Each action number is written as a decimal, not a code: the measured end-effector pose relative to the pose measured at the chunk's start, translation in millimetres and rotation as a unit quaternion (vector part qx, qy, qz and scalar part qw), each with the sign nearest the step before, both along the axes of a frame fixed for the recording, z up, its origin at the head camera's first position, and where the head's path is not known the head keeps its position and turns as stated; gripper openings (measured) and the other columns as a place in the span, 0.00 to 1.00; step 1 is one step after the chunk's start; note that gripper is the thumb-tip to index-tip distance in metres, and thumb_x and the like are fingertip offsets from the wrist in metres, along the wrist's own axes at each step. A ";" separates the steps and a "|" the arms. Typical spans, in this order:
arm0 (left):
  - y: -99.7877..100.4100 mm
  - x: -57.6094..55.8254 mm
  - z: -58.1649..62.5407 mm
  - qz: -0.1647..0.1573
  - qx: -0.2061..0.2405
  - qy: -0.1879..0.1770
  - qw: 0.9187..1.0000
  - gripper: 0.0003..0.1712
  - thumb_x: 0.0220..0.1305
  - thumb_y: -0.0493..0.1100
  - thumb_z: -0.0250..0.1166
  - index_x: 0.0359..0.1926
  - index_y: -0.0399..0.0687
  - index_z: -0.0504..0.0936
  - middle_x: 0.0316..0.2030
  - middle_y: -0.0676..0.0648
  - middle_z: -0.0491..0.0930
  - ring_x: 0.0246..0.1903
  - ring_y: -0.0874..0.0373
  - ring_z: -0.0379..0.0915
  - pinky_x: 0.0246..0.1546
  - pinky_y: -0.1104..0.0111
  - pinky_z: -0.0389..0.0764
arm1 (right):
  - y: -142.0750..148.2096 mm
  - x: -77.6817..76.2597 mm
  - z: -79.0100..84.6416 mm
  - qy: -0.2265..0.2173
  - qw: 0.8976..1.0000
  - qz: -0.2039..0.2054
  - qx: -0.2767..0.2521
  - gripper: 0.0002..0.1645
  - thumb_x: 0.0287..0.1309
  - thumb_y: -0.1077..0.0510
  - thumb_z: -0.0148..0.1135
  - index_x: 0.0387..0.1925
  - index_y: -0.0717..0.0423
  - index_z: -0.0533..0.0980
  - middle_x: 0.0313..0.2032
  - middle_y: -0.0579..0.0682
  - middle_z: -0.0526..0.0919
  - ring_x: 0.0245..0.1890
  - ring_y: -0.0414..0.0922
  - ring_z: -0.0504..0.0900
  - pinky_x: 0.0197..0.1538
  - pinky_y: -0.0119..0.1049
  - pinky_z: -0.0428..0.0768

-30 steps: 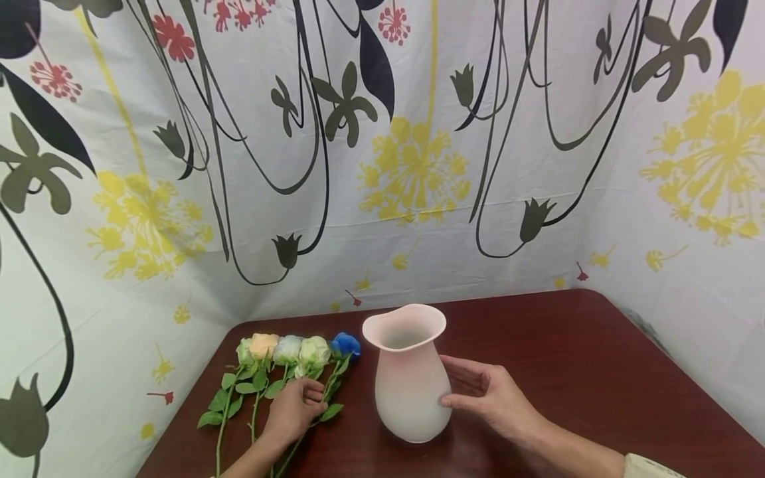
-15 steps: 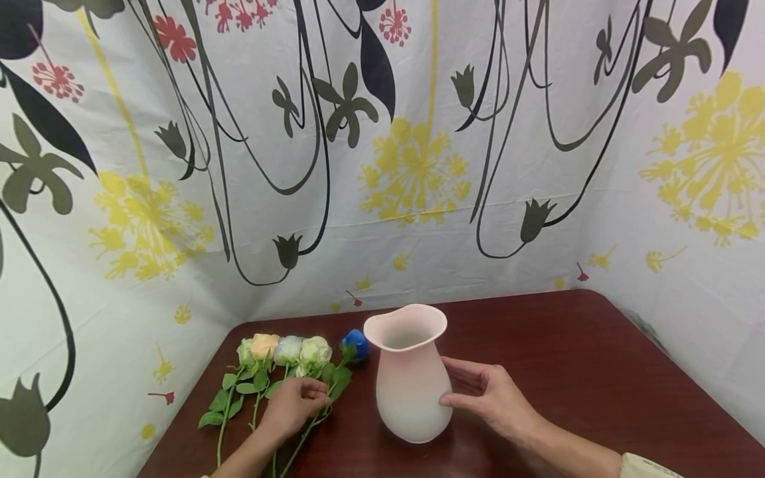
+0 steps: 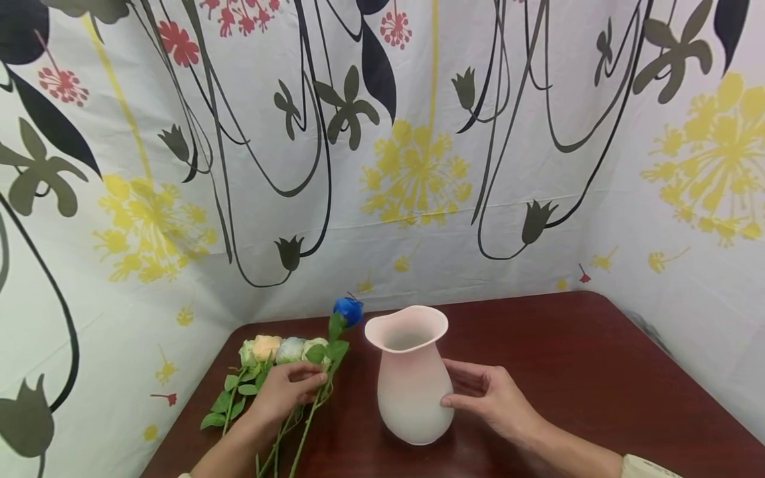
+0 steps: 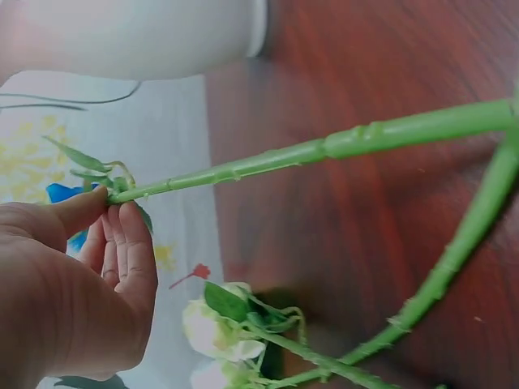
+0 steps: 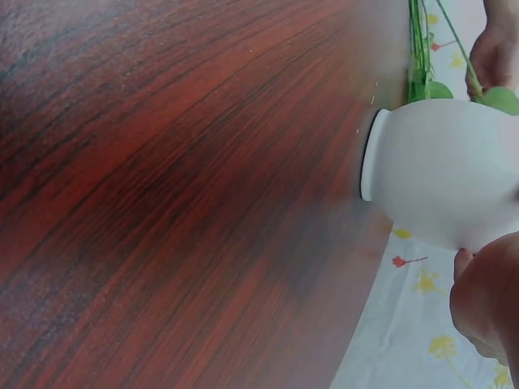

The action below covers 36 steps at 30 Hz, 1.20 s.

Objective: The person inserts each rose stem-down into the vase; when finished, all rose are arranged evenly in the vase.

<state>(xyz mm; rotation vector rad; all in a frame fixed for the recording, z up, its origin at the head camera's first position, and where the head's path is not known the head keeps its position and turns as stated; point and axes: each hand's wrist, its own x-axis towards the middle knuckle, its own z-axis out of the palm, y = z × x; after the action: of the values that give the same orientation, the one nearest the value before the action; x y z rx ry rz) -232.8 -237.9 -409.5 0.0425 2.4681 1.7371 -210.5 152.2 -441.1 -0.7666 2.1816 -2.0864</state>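
My left hand (image 3: pixel 289 390) pinches the green stem (image 4: pixel 268 160) of a blue rose (image 3: pixel 348 311) between thumb and fingertips, just under its upper leaves. The rose is tilted up, its bloom left of the vase's mouth and above the other blooms. A pale pink and white vase (image 3: pixel 415 392) with a wavy flared rim stands upright on the table. Against its right side rests my right hand (image 3: pixel 493 402), thumb in front and fingers reaching behind. In the right wrist view the vase's white body (image 5: pixel 442 170) stands with its base on the wood, my right hand close against it.
Several pale roses lie on the left of the dark red wooden table (image 3: pixel 538 358), among them a peach rose (image 3: pixel 266 346) and a bluish one (image 3: pixel 291 350). My left forearm crosses their stems. A flower-printed cloth (image 3: pixel 412 252) hangs behind and beside the table.
My left hand has lifted the blue rose from beside the other roses; its bloom has risen and the stem now tilts upward. The vase and my right hand have stayed in place.
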 end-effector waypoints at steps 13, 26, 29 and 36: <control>-11.4 1.8 51.3 0.020 0.149 0.021 0.988 0.31 0.83 0.38 0.56 0.79 0.30 0.61 0.77 0.35 0.61 0.53 0.66 0.78 0.55 0.70 0.81 | 0.7 0.9 0.4 -0.006 1.000 -0.003 -0.002 0.39 0.60 0.66 0.78 0.69 0.74 0.73 0.66 0.72 0.76 0.58 0.40 0.85 0.57 0.36 0.85; -10.9 4.0 108.0 0.025 0.427 0.064 0.902 0.11 0.83 0.37 0.55 0.58 0.49 0.81 0.51 0.54 0.83 0.49 0.64 0.81 0.58 0.74 0.80 | -0.4 0.9 0.3 -0.017 1.000 -0.001 -0.006 0.39 0.60 0.65 0.78 0.70 0.72 0.73 0.66 0.70 0.77 0.60 0.44 0.85 0.58 0.37 0.85; -9.4 5.0 120.2 0.014 0.480 0.084 0.873 0.11 0.82 0.37 0.57 0.51 0.50 0.86 0.48 0.52 0.86 0.47 0.63 0.82 0.54 0.73 0.82 | -0.8 0.1 -0.4 -0.014 1.000 -0.001 -0.007 0.39 0.60 0.66 0.78 0.70 0.72 0.73 0.66 0.71 0.77 0.59 0.43 0.85 0.58 0.37 0.84; -0.4 8.2 146.9 0.016 0.559 0.120 0.821 0.09 0.79 0.34 0.60 0.53 0.45 0.84 0.47 0.48 0.85 0.47 0.58 0.83 0.55 0.70 0.83 | -0.5 0.2 -1.4 -0.011 1.000 -0.003 -0.007 0.39 0.60 0.65 0.78 0.69 0.72 0.73 0.66 0.71 0.77 0.59 0.41 0.85 0.58 0.37 0.84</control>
<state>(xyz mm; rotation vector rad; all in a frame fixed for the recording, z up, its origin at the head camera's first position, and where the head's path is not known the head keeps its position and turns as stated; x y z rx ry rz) -224.6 -238.3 -262.6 0.3328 1.1678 3.0365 -210.3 151.6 -442.5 -0.7367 2.1631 -2.1059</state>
